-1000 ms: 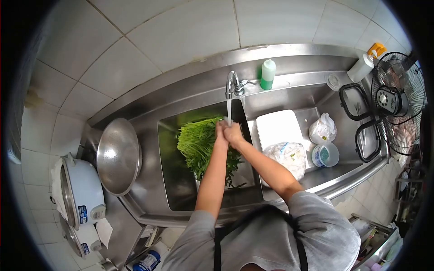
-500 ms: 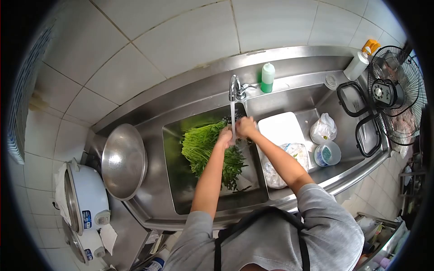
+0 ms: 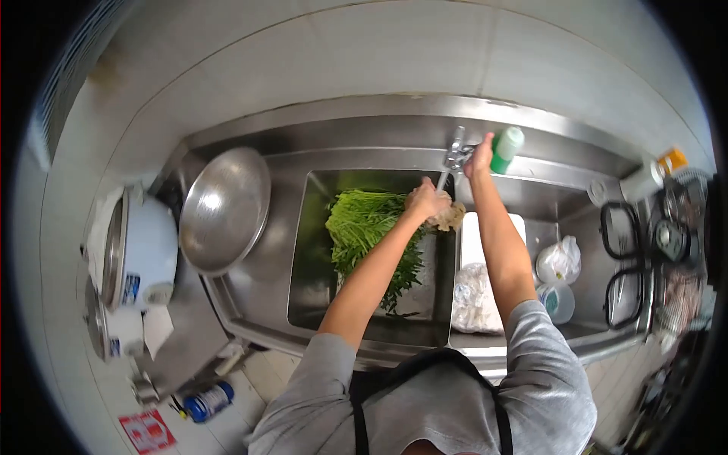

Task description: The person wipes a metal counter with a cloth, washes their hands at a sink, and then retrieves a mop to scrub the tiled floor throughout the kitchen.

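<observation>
My left hand [image 3: 427, 200] is closed on a crumpled beige-brown clump [image 3: 453, 218], too blurred to name, under the water from the faucet [image 3: 457, 154]. Up at the back rim, my right hand [image 3: 479, 158] grips the faucet's handle, which its fingers mostly hide. A large bunch of leafy greens [image 3: 364, 216] lies in the left sink basin [image 3: 303, 262], stems toward the far left and leaves partly behind my left forearm. Just right of my right hand stands a green-and-white squeeze bottle [image 3: 507, 150].
The right basin holds a white board [image 3: 514, 227], a plastic bag of pale food [image 3: 475, 299], a knotted white bag [image 3: 560, 260] and a tub [image 3: 557, 302]. A steel bowl [image 3: 225, 212] rests left of the basins, near a rice cooker [image 3: 148, 246]. A fan [image 3: 673, 239] stands far right.
My right hand has moved from beside the left hand to the faucet handle. The beige-brown clump now shows in my left hand. The camera view has shifted and tilted.
</observation>
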### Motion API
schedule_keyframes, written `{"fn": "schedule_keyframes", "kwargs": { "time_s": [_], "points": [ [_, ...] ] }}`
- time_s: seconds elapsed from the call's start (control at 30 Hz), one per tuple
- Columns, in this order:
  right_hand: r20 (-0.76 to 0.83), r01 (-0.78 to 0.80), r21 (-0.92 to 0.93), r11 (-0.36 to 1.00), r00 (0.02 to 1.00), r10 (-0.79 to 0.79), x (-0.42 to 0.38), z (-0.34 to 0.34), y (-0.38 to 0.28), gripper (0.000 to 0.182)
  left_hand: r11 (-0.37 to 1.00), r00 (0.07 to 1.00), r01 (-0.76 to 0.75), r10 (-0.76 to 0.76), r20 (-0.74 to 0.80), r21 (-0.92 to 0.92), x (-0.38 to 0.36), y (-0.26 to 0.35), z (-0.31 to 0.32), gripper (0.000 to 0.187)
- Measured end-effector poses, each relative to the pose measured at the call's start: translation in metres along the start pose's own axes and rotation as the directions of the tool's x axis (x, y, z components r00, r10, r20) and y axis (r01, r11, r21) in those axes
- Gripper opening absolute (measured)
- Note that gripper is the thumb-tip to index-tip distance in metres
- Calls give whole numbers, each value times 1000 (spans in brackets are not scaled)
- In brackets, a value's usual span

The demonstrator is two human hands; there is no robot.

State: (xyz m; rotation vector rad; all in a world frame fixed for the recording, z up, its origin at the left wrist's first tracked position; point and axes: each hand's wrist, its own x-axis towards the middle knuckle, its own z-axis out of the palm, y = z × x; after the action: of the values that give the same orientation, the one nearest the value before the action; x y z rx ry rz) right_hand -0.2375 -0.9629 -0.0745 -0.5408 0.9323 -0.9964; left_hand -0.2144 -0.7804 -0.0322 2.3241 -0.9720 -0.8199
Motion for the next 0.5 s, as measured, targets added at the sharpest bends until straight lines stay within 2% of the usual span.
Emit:
{"fn": "schedule_keyframes", "kwargs": {
  "time_s": [0.07,0.13,0.17,0.2,0.23,0.27,0.3,0.33,0.4,0.43,0.47,0.5],
  "points": [
    [245,14,-110,994,969,13,-11,13,-14,92,993,992,-47,34,-121,-108,-2,-17,7,62],
    [422,-75,-112,991,899,116,-1,2,-10,95,966,984,-7,-39,-174,-258,-9,-29,12,54],
    [345,-187,-166,968,909,235,-8,-7,-8,90,881,983,14,-98,-155,-473,-22,-31,12,48],
    [447,-100,-161,982,880,163,-37,-16,-9,76,747,979,14,-144,-141,-664,-36,-29,9,43],
    [493,-84,-117,990,860,132,-55,-34,6,63,642,984,-1,-135,-114,-767,-52,-25,3,39],
    [512,232,-131,964,849,-135,-106,-45,20,59,519,989,-21,-116,-94,-855,-68,-22,-1,34],
    [444,379,-272,885,865,-233,-153,-61,38,58,428,990,-57,-90,-105,-902,-76,-21,6,32],
    [444,133,-235,963,896,-15,-189,-76,49,55,339,991,-96,-54,-122,-936,-82,-21,12,30],
    [471,138,0,990,874,-121,-222,-91,73,41,78,998,57,3,57,-995,-95,-22,24,29],
    [511,109,-38,993,856,-75,-224,-93,77,41,52,993,64,-98,59,-997,-103,-19,34,29],
    [532,-26,-39,999,845,42,-232,-93,74,39,23,979,76,-194,71,-997,-111,-16,42,30],
    [543,-158,-48,986,824,158,-239,-93,70,38,-73,997,65,-30,67,-995,-103,-39,68,30]
  ]
}}
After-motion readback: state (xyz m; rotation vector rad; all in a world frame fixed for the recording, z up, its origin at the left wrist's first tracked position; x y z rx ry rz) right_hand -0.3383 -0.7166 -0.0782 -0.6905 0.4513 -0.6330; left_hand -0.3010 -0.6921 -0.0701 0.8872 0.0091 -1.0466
